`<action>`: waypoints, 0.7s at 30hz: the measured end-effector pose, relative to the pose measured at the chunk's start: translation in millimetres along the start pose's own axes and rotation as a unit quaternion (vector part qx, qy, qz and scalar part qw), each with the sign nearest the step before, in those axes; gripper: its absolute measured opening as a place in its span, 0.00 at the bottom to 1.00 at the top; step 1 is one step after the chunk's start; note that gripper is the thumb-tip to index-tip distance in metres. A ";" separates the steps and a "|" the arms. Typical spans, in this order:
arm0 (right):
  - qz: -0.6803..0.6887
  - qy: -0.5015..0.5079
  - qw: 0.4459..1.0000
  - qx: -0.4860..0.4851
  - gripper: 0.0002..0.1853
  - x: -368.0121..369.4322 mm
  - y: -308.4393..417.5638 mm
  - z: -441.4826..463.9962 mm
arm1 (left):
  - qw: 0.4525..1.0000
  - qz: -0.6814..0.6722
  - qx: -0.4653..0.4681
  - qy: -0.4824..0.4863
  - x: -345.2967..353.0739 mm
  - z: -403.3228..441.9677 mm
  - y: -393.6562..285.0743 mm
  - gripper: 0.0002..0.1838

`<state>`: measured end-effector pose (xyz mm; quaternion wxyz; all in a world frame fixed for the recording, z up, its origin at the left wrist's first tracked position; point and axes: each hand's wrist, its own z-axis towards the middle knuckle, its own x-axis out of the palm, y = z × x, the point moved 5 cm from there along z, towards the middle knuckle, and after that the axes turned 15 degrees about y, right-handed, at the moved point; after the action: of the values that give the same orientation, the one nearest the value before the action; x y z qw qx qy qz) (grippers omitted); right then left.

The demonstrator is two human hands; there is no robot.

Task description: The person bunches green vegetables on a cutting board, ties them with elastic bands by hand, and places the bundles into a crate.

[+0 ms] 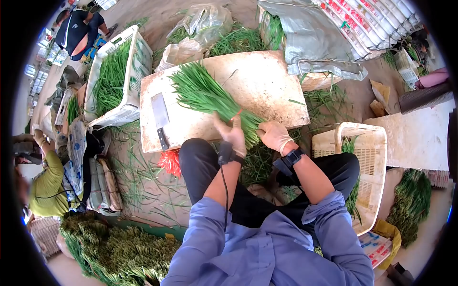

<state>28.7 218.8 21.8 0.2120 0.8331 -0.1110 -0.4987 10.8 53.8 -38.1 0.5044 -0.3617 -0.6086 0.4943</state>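
Observation:
A bunch of long green garlic chives (202,93) lies slantwise over the near edge of a stained white board (267,78), with a red band (236,114) around it. My left hand (231,136), in a thin pale glove, is closed on the bunch just below the band. Closed at the bunch's lower right side is my right hand (275,136), gloved too, its fingers curled against the stalks. Some fingertips are hidden. A cleaver (160,112) with a black handle rests on the board's left side.
White crates (136,78) (377,152) stand left and right. Red plastic strips (170,163) hang by my knee. Piled chives (114,248) lie lower left. A grey sheet (315,35) covers a stack behind the board. Other people (78,31) (50,183) sit at the left.

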 end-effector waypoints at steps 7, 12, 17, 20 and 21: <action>0.213 0.191 0.958 0.008 0.15 -25.6 -26.7 -45.2 | 1.000 -0.016 0.015 0.019 -8.4 4.8 8.2 0.44; -0.197 0.229 0.913 0.274 0.16 13.6 -151.0 -80.9 | 0.995 -0.088 -0.016 0.046 -12.1 6.8 0.8 0.44; -0.226 0.194 0.909 0.290 0.14 11.3 -138.0 -75.5 | 0.990 -0.115 -0.012 0.084 -4.8 10.6 -17.9 0.48; -0.049 -0.094 0.994 -0.001 0.11 -32.9 -39.1 -59.3 | 0.991 -0.100 -0.038 0.085 -12.9 8.5 -12.0 0.52; 0.035 -0.196 0.969 -0.143 0.10 -38.4 -22.0 -55.0 | 0.992 -0.092 -0.016 0.084 -11.8 9.9 -10.9 0.52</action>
<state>58.1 266.8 64.4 0.3205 0.6755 -0.1068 -0.6554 4.5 37.6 -30.7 0.5914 -0.3522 -0.6026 0.4039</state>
